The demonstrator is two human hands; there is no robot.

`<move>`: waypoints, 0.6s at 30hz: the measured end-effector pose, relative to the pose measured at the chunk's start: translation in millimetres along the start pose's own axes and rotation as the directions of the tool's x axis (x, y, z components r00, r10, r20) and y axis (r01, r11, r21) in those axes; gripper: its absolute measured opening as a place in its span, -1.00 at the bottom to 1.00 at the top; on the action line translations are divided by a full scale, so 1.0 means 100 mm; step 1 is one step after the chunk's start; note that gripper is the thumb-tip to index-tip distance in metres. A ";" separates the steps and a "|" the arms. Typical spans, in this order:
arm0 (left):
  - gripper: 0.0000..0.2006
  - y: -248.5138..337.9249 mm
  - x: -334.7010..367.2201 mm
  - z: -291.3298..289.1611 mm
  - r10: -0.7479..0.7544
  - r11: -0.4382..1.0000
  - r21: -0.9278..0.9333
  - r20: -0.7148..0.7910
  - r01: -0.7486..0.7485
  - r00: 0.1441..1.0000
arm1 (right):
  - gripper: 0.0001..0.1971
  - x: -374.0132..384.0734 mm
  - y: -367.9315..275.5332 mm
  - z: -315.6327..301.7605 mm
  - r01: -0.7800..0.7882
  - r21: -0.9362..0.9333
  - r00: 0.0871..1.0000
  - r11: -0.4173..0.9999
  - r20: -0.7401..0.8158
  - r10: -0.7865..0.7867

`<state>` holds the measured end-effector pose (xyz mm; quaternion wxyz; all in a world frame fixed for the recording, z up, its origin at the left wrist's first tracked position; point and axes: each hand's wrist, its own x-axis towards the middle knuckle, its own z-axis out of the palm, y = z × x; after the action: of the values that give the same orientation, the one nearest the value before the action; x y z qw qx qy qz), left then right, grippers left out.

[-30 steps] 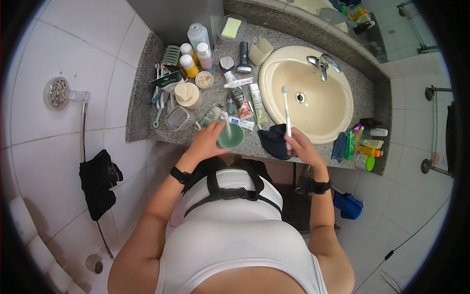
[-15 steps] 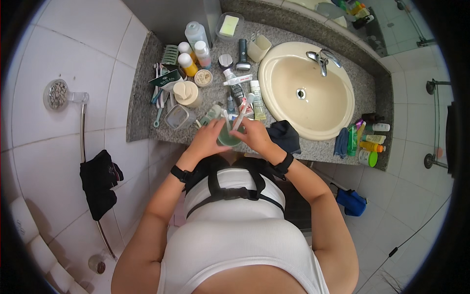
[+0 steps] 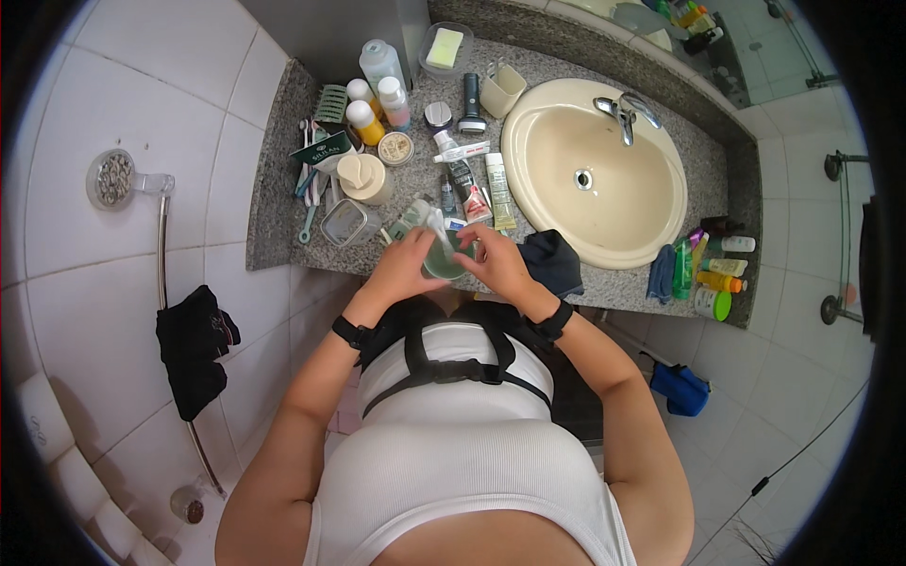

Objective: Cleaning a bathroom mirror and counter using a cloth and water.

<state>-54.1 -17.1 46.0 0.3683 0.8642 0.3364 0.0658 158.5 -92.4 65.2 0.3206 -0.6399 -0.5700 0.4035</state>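
Note:
A translucent green cup [image 3: 442,261] is at the counter's front edge, between my hands. My left hand [image 3: 404,264] is wrapped round its left side. White handles, apparently toothbrushes [image 3: 437,226], stick out of the cup and lean towards its far left. My right hand [image 3: 494,262] is at the cup's right rim with thumb and index finger apart, and no brush shows in it. Beyond the cup lie a dark toothpaste tube [image 3: 469,193] and a pale green-and-white tube [image 3: 499,191]. A dark cloth [image 3: 549,263] lies beside my right hand.
A cream sink [image 3: 528,179] with a chrome tap [image 3: 618,118] is to the right. Left on the granite counter are a cream pump jar [image 3: 363,179], a clear tub [image 3: 348,223] and several bottles [image 3: 381,66]. More tubes and bottles [image 3: 719,282] crowd the right end.
The white toothbrush that my right hand held upright over the cup has left its fingers and seems to be in the cup now. My left hand has kept its hold.

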 end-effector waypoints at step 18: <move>-0.05 0.11 -0.09 -0.21 -0.051 0.999 0.019 -0.005 0.051 0.999 | -0.12 -0.11 -0.01 -0.24 0.188 -0.141 0.978 0.972 -0.066 -0.199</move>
<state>-62.1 -16.1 69.8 0.3607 0.8588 0.3596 0.0548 179.0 -102.2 78.4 0.3371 -0.6168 -0.6423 0.3055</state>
